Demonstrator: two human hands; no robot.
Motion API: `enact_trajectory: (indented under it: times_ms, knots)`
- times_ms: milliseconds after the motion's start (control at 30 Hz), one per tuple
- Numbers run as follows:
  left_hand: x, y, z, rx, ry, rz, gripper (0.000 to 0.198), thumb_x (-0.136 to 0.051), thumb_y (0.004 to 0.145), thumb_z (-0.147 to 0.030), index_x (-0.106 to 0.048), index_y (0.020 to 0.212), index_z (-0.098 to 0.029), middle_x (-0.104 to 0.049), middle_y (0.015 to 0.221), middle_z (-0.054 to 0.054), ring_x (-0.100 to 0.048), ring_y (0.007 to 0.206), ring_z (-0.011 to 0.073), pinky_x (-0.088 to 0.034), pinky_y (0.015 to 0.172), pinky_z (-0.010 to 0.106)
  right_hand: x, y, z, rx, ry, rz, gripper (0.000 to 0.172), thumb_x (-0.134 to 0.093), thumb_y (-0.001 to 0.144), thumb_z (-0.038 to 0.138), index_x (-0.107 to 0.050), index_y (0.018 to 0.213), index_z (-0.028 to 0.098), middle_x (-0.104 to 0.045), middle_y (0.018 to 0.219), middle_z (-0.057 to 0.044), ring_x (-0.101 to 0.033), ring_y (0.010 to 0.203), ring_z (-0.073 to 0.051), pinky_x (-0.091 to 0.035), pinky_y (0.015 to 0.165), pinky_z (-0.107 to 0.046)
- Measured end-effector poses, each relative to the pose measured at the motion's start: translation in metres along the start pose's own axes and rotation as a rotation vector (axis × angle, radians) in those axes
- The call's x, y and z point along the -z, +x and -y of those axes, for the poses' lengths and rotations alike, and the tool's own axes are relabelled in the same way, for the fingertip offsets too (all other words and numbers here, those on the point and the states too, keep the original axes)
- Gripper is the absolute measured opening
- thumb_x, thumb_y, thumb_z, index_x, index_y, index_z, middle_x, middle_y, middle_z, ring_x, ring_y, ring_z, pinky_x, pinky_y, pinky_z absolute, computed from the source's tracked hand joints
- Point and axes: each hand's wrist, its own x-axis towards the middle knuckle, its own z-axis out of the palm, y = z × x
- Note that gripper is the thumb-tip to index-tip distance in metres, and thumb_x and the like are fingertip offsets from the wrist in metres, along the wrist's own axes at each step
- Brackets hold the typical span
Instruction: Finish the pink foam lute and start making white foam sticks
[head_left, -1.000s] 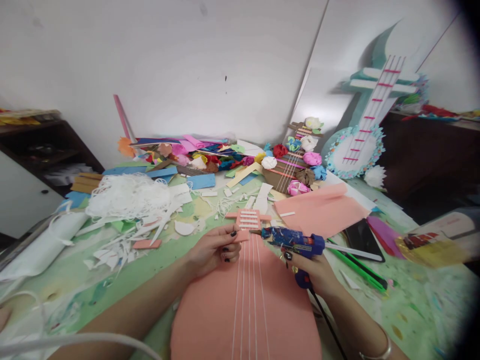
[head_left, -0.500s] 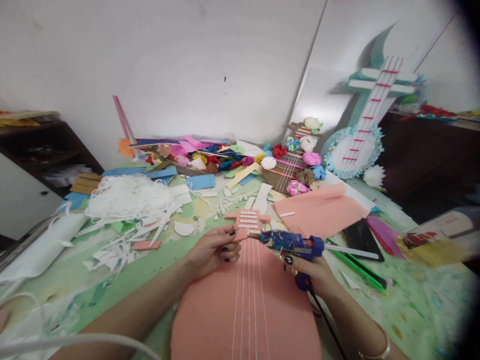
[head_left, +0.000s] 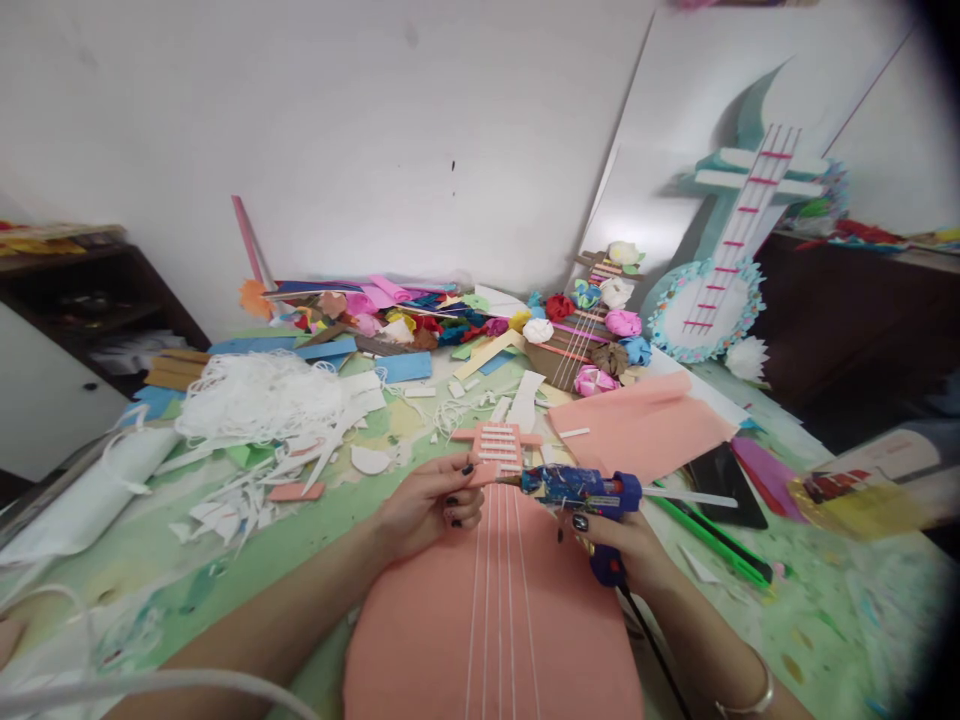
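Left hand [head_left: 427,508] is shown curled, fingertips pinched together; right hand [head_left: 628,545] is closed in a grip.

**My green table, crowded with scraps**

The green table [head_left: 315,525] carries a pink guitar cutout [head_left: 420,620] flat at the near edge, right before me. To its left lie white offcuts [head_left: 225,500] and a tangle of white string [head_left: 259,395]. Behind sit a heap of coloured paper [head_left: 397,315] and a brown guitar [head_left: 570,350] set with paper flowers. On my right lie a pink sheet [head_left: 645,425], a black phone [head_left: 716,470] and green sticks [head_left: 712,535].
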Motion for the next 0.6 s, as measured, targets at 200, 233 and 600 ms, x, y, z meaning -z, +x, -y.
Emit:
enact_trajectory:
  times_ms: [200,233,600]
  knots:
    - [0.000,0.001,0.000,-0.015,0.025,-0.022,0.015,-0.059,0.082,-0.023,-0.048,0.078,-0.015,-0.025,0.053,-0.008,-0.021,0.045,0.0056,-0.020,0.048,0.020,-0.008,0.001,0.000,0.069,0.192,0.115,0.025,-0.074,0.058,0.038,-0.061,0.065,0.018,-0.056,0.057,0.000,-0.049,0.057,-0.015,-0.040,0.059,-0.029]
    - [0.001,0.001,0.000,-0.017,0.023,-0.039,0.015,-0.060,0.081,-0.023,-0.048,0.079,-0.015,-0.026,0.053,-0.008,-0.022,0.045,0.0056,-0.020,0.047,0.019,-0.010,0.002,0.001,0.100,0.234,0.158,0.026,-0.072,0.060,0.041,-0.059,0.061,0.018,-0.053,0.055,0.000,-0.047,0.056,-0.015,-0.040,0.060,-0.030]
    - [0.003,0.001,0.000,-0.059,0.027,-0.046,0.017,-0.060,0.082,-0.023,-0.050,0.072,-0.014,-0.039,0.062,-0.002,-0.037,0.053,0.0082,-0.031,0.053,0.021,-0.006,-0.002,0.017,0.260,0.221,-0.111,0.032,-0.070,0.063,0.047,-0.053,0.059,0.020,-0.047,0.058,0.000,-0.049,0.057,-0.016,-0.046,0.064,-0.033]
